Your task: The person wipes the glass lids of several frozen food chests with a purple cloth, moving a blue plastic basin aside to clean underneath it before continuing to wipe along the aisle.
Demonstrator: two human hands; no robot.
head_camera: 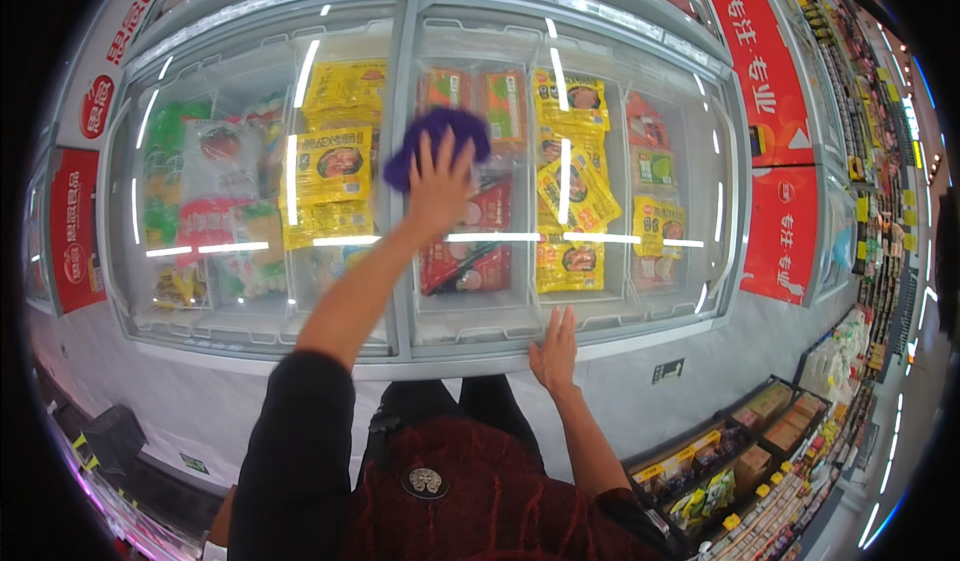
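Under the spread fingers of my left hand [441, 193] is a bunched purple cloth [429, 137], pressed against the glass lid [517, 163] of a chest freezer just right of the middle frame bar [406, 276]. My right hand [553, 351] rests on the freezer's front rim [480, 351] with its fingertips on the lid's edge; it holds nothing. Beneath the glass lie yellow food packets [576, 189], red packets [480, 249] and orange-green boxes [502, 107]. Both lids look shut.
Under the left lid [247, 291] are more yellow packets [334, 163] and white bags [221, 156]. Red printed panels [776, 231] flank the freezer ends. Low bins [720, 456] and stocked shelves stand behind to the right. A dark bin [116, 433] stands behind to the left.
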